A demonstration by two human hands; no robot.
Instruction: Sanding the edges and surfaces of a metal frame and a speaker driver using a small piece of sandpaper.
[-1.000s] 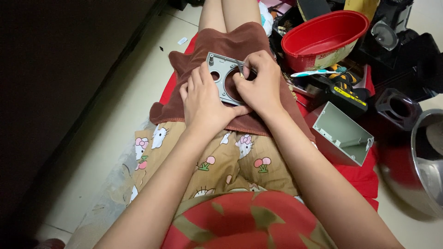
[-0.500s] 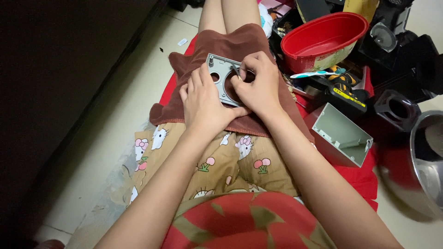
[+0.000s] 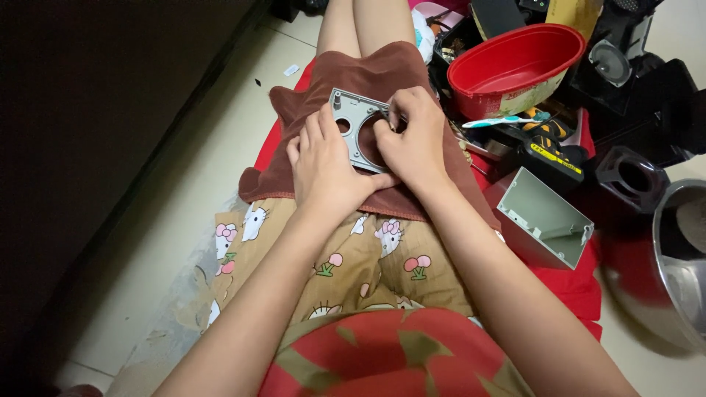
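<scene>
A grey metal plate (image 3: pixel 354 117) with round holes lies on a brown towel (image 3: pixel 375 70) spread over my lap. My left hand (image 3: pixel 323 165) rests on the plate's near left side, its fingers curled against the edge. Gripping the plate's right side, my right hand (image 3: pixel 413 136) presses its fingertips at the rim of the large hole. Both hands cover the near part of the plate.
A red oval basin (image 3: pixel 515 70) stands at the upper right, a toothbrush (image 3: pixel 507 121) and a yellow-black tool (image 3: pixel 548 143) below it. A grey open box (image 3: pixel 544 220) lies beside my right forearm. A steel pot (image 3: pixel 680 257) sits far right. Pale floor tiles (image 3: pixel 184 220) run along the left.
Both hands stay on the plate. The right fingers have shifted slightly at the hole's rim; the plate has barely moved.
</scene>
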